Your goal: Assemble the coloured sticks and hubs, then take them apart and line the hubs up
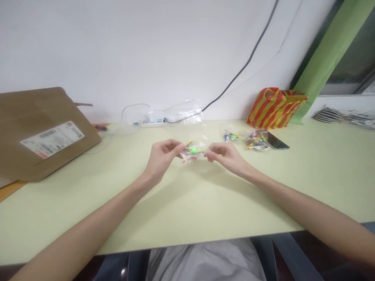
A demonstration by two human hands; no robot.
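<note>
Forearms (117,210), left hand (163,157), right hand (225,156); clear bag (193,151) pinched between

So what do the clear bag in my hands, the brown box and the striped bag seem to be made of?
The clear bag looks like thin, glossy plastic film: it's see-through, with bright glints. The brown box looks like matte cardboard: stiff, flat, dull faces. The striped bag is probably plastic with a slight sheen, given its crinkled sides, though coated fabric is possible.
</note>
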